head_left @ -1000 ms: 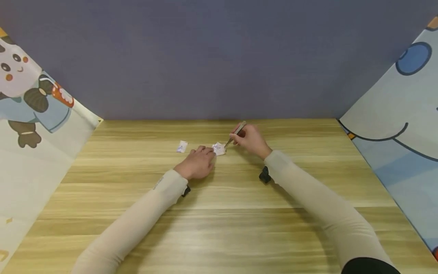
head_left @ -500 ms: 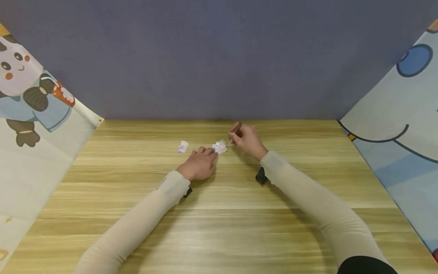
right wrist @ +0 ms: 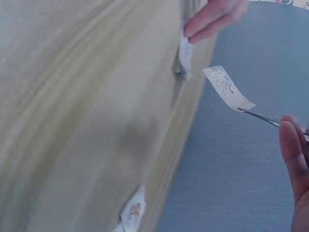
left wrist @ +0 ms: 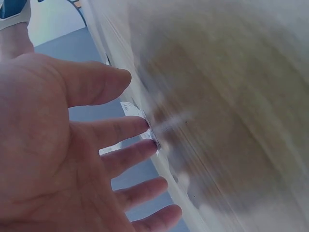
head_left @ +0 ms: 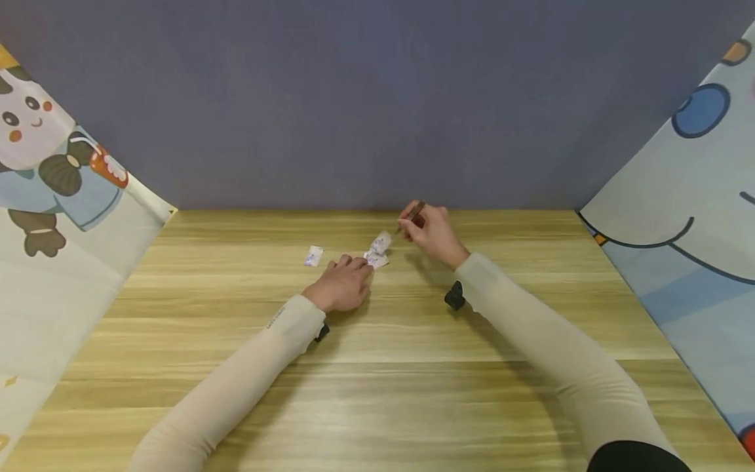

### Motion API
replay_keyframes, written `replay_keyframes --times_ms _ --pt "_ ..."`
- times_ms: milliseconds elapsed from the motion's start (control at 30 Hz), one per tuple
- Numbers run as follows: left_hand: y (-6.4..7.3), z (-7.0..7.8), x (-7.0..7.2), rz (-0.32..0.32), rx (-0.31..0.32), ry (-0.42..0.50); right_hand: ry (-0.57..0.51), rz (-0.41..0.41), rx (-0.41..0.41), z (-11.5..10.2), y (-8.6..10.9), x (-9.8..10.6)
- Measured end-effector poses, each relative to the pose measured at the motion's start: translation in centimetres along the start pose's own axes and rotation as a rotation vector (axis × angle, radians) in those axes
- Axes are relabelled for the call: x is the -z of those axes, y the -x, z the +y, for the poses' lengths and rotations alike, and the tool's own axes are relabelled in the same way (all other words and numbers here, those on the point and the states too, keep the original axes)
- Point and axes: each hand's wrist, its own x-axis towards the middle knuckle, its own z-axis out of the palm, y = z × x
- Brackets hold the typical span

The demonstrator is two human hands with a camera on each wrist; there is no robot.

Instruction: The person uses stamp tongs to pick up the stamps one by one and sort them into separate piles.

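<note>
My right hand (head_left: 433,235) grips a pair of tweezers (right wrist: 263,117) like a pen. Their tips pinch the end of a small white stamp (right wrist: 227,89) with toothed edges and faint bluish print; it bends slightly and hangs above the table. My left hand (head_left: 342,285) lies palm down with spread fingers, its fingertips touching another printed stamp (head_left: 377,261) on the tabletop. In the left wrist view, the index and middle fingertips meet this paper (left wrist: 128,108). A separate stamp (head_left: 314,255) lies flat left of the left hand.
The wood-grain tabletop (head_left: 377,393) ends at a plain grey-blue wall (head_left: 377,105). Cartoon-printed panels stand at the left (head_left: 77,177) and right (head_left: 666,196). A white paper piece (right wrist: 133,212) with a brownish print lies low in the right wrist view.
The tweezers have taken hold of the top stamp by its edge and raised it off the one beneath, away from me. My left hand stays nearly in place.
</note>
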Motion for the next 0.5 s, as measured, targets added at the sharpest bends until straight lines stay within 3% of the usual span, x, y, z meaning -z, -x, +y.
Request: replay_keyframes --times_ms 500 --pt "-0.1 0.0 0.4 0.031 -0.001 0.044 0.041 0.049 0.044 -0.8 -0.1 1.5"
